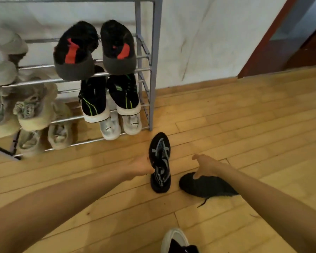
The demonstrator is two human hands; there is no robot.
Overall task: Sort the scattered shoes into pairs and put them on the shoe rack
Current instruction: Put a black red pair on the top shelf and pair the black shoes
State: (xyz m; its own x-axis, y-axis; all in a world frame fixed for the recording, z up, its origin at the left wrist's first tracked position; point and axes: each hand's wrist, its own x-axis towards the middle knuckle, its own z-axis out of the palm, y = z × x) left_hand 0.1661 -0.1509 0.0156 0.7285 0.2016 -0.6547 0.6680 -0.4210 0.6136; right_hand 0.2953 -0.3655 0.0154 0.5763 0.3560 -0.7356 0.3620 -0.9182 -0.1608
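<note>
**Both hands on a black pair in front of the rack**

The left hand (142, 168) reaches in from 8 o'clock and grips a black knit shoe with grey straps (160, 161) at its collar, fingers tucked behind the opening and out of sight. This shoe stands on the wooden floor (244, 125) just past the middle of the view, toe pointing to 12 o'clock, towards the foot of the shoe rack (155, 61).

The right hand (207, 166) comes in from 4 o'clock. Its thumb is lifted and its fingers curl down onto the near edge of a second black shoe (206, 185), which lies on its side at 3 o'clock from the first, a loose lace trailing towards 6 o'clock. Whether the fingers have closed on it cannot be told.

The rack fills the view from 9 to 12 o'clock. On its right side, a pair of black slippers with red patches (95, 48) sits on an upper tier, black sneakers with green stripes and white soles (109, 99) on the tier below, and white sneakers (120, 125) on the lowest. Blurred beige and grey sneakers (31, 110) crowd the left side on several tiers.

At 6 o'clock, by the bottom edge, the toe of a white-soled shoe (175, 240) shows.
</note>
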